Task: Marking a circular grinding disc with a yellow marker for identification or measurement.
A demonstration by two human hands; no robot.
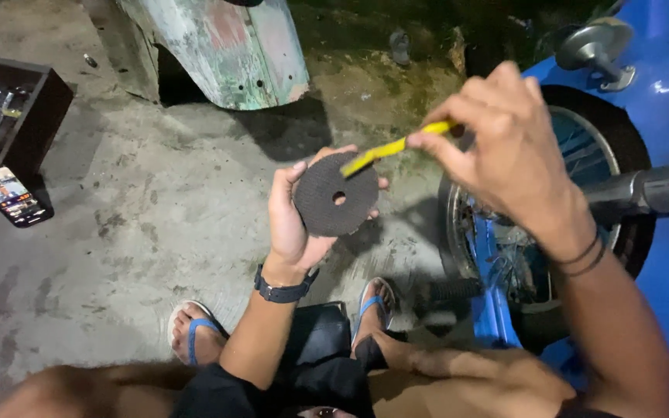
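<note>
One stained concrete floor [141, 232] (phone [12, 197] lying there) — blue motorbike [660, 93] alongside

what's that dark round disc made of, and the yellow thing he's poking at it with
The disc in the left hand looks like dark grey rubber or fibre: matt, finely textured face, small centre hole. The yellow tool in the right hand looks like glossy plastic, but motion blur leaves this open.
</note>
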